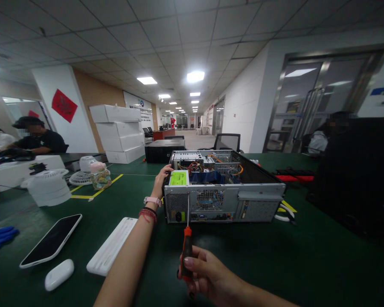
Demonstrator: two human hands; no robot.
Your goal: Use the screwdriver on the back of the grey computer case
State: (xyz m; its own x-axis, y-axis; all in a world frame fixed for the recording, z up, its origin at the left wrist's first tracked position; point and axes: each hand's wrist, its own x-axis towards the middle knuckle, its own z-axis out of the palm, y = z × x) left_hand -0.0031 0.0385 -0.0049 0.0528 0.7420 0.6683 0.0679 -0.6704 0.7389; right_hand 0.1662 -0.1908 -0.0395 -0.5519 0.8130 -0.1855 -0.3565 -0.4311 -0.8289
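An open desktop computer case (259,204) lies on the green table (307,264), its rear panel facing me and cables and drives showing inside. My left hand (161,179) grips the case's left top edge beside the power supply with a green label (179,178). My right hand (205,270) is closed round an orange-and-black screwdriver (187,251). Its shaft points up, with the tip against the rear panel near the power supply's upper right corner.
A phone (51,240), a white mouse (59,273) and a white keyboard (111,246) lie at the left. Small white fans (49,186) and a jar (100,175) stand further back. Other people sit at the far left and right. Stacked white boxes (120,133) stand behind.
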